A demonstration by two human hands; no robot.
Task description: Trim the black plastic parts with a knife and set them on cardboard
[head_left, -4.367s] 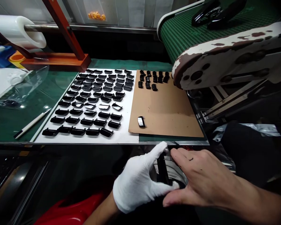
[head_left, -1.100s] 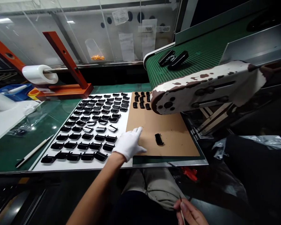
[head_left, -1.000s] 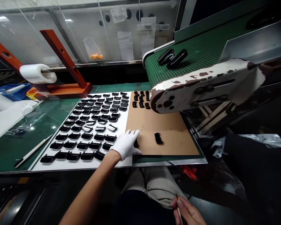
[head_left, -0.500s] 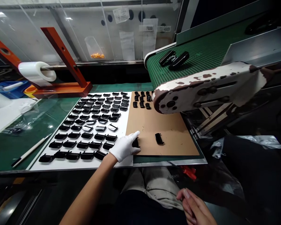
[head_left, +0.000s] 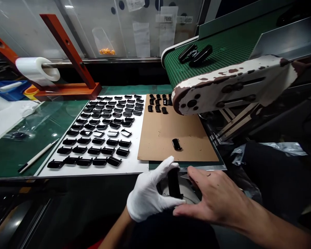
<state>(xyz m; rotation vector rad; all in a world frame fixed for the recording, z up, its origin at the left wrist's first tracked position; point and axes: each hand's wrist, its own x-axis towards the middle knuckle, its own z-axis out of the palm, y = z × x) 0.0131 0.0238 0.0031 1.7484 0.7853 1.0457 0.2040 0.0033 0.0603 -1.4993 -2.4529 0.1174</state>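
Note:
My left hand (head_left: 147,195) wears a white glove and is closed on a glossy black plastic part (head_left: 173,183), gripped by its two ends between thumb and fingers above my lap. My bare right hand (head_left: 209,193) is beside it, fingers curled and its thumb near the part's lower end. A small pale pointed sliver shows by its index fingertip; what it holds is mostly hidden. Another black part (head_left: 176,144) lies on the brown cardboard (head_left: 181,126). Many similar parts lie in rows on the white sheet (head_left: 134,162) to the left.
A green conveyor belt (head_left: 223,48) with black parts (head_left: 200,55) ends above the cardboard's right side, with its chipped white frame (head_left: 230,79). A pen-like tool (head_left: 38,155) lies at left. An orange stand (head_left: 72,52) carries a film roll (head_left: 31,69). Smaller black pieces (head_left: 158,108) sit at the cardboard's far edge.
My left hand has lifted the black part from the cardboard's left edge and brought it back over my lap. My right hand has risen to meet it. The view has tilted down.

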